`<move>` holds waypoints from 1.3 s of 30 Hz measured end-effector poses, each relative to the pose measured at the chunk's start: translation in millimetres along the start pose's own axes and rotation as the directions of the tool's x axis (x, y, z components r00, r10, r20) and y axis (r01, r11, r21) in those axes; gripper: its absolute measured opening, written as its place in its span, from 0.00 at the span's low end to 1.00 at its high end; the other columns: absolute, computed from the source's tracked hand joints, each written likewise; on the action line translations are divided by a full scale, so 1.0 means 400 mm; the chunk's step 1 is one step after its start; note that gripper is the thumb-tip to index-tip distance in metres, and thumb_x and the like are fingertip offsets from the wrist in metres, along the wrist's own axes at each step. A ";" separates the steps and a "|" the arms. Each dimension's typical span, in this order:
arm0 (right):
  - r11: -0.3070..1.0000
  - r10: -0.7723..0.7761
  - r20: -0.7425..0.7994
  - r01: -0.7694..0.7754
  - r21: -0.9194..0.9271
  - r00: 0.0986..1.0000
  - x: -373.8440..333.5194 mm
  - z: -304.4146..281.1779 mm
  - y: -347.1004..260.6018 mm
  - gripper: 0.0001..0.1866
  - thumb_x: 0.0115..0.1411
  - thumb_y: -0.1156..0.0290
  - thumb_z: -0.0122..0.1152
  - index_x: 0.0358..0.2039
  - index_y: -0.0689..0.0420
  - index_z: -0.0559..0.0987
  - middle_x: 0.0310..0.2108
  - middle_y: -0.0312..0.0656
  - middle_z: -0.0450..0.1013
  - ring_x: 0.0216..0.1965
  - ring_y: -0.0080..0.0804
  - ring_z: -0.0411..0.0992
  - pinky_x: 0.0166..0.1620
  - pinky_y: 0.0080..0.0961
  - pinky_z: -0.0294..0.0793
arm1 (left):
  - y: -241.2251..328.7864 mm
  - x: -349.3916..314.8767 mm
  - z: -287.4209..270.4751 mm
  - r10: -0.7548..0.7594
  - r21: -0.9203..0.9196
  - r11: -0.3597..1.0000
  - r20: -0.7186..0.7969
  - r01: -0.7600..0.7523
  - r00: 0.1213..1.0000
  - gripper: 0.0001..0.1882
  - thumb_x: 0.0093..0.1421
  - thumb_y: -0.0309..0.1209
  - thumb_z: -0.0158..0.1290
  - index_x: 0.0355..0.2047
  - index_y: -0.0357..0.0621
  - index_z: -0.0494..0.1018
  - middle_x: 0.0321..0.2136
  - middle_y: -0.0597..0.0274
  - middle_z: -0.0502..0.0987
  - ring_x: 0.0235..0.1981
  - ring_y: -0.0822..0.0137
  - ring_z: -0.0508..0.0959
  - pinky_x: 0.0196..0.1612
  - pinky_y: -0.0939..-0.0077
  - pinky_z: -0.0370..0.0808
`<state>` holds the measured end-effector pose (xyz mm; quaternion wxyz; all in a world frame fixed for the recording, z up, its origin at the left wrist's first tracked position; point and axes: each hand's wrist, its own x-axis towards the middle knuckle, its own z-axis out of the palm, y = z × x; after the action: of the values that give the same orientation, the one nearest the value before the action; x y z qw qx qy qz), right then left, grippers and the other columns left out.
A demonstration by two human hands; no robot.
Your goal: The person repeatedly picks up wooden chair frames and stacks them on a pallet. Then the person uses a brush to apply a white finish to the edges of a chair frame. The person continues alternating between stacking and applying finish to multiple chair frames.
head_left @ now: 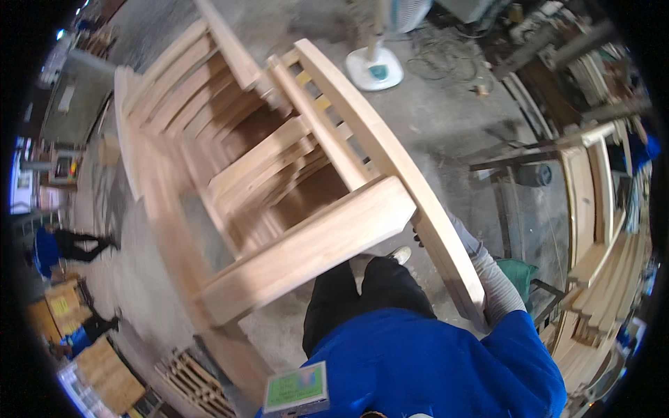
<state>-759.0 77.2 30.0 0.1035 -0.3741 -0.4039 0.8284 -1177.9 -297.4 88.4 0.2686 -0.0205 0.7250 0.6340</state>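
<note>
A large pale wooden frame, built like a bench or bed part with slatted sections, stands in front of me, its left side blurred. A long wooden rail runs along its right side toward my body. My right hand, in what looks like a grey glove, is closed around this rail from its right side and below. Dark fingertips show at the rail's left edge; the rail hides most of the hand. My left hand does not show.
A white stand base sits on the concrete floor beyond the frame. At right are stacked wooden boards and a dark cylinder. Two people in blue are at far left, near wooden panels. A slatted piece lies lower left.
</note>
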 end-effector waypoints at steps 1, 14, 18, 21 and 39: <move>0.996 -0.081 -0.030 0.080 -0.045 0.996 -0.064 -0.007 -0.025 0.25 0.59 0.57 0.50 0.54 0.57 0.63 0.40 0.46 0.69 0.37 0.34 0.72 0.37 0.28 0.76 | 0.025 -0.038 0.022 0.023 0.000 1.000 0.031 -0.023 0.999 0.23 0.62 0.47 0.39 0.47 0.42 0.65 0.38 0.60 0.70 0.36 0.68 0.70 0.41 0.79 0.69; 0.515 -0.856 -0.322 0.627 -0.584 0.404 -0.922 -0.425 -0.087 0.27 0.60 0.60 0.47 0.56 0.63 0.61 0.60 0.47 0.53 0.61 0.32 0.50 0.61 0.27 0.47 | 0.256 -0.357 0.880 0.123 -0.070 0.991 0.780 -0.111 0.613 0.23 0.62 0.47 0.39 0.47 0.42 0.65 0.37 0.59 0.71 0.36 0.68 0.71 0.41 0.78 0.70; 0.638 -0.699 -0.700 0.571 -0.517 0.146 -1.155 -0.505 0.109 0.27 0.59 0.58 0.48 0.55 0.62 0.61 0.56 0.45 0.57 0.57 0.32 0.55 0.58 0.27 0.52 | 0.286 -0.473 1.120 0.085 -0.046 0.993 0.912 -0.107 0.401 0.23 0.61 0.47 0.39 0.47 0.42 0.65 0.37 0.59 0.71 0.36 0.68 0.72 0.41 0.77 0.71; 0.488 -0.530 -0.847 0.829 -0.275 0.031 -1.288 -0.378 0.122 0.27 0.58 0.56 0.49 0.53 0.61 0.63 0.52 0.44 0.60 0.52 0.31 0.58 0.54 0.26 0.57 | 0.299 -0.571 1.262 0.032 -0.009 0.996 0.961 -0.084 0.275 0.23 0.61 0.47 0.39 0.47 0.42 0.65 0.37 0.59 0.71 0.36 0.68 0.72 0.40 0.77 0.71; 0.412 0.093 -0.995 0.911 0.003 -0.039 -1.303 -0.755 -0.302 0.29 0.54 0.47 0.50 0.47 0.58 0.68 0.33 0.43 0.70 0.32 0.30 0.70 0.35 0.22 0.73 | 0.152 -1.045 2.354 -0.545 0.548 0.833 0.789 -0.075 -0.284 0.25 0.60 0.49 0.39 0.48 0.43 0.65 0.36 0.58 0.73 0.34 0.69 0.74 0.39 0.74 0.74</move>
<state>-198.0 87.9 280.9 0.7610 -0.5390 0.0348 0.3592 -500.8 460.4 268.3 0.8485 0.3818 0.3236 0.1721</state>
